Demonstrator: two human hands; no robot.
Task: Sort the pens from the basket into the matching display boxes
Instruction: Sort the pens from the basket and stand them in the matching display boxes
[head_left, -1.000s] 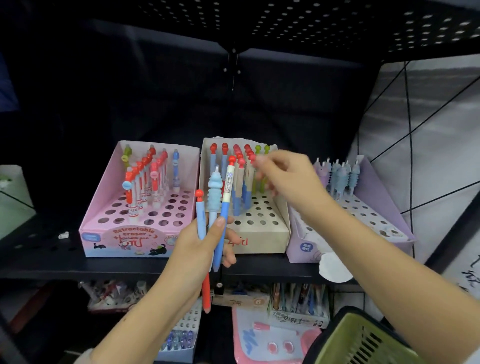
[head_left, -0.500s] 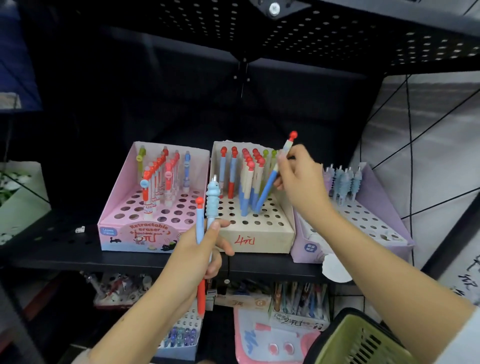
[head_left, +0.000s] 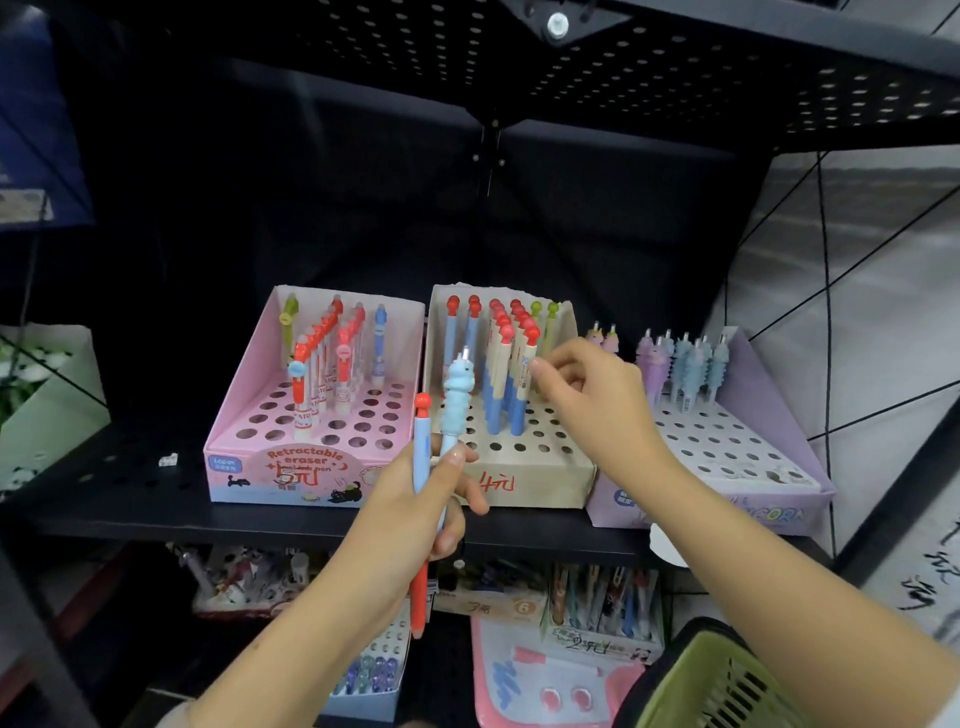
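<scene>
Matt cardboard display boxes (head_left: 519, 483) stand on a perforated black metal shelf (head_left: 130, 499); green plastic basket (head_left: 717, 691).

A stationery shop. Black perforated metal shelves (head_left: 322, 519) carry cardboard pen display boxes (head_left: 524, 486) with handwritten red prices. A green plastic shopping basket (head_left: 711, 686) sits below.

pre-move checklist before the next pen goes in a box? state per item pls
1. Left hand grips both remaining pens: ok.
2. Red-capped blue pen matches the beige box: ok.
3. Blue figure-topped pen matches the lilac box: ok.
4. Free holes in both boxes: ok.
5. Right hand has let go of the pen just placed: cannot tell.
6. More pens in the green basket: cannot tell.
</scene>
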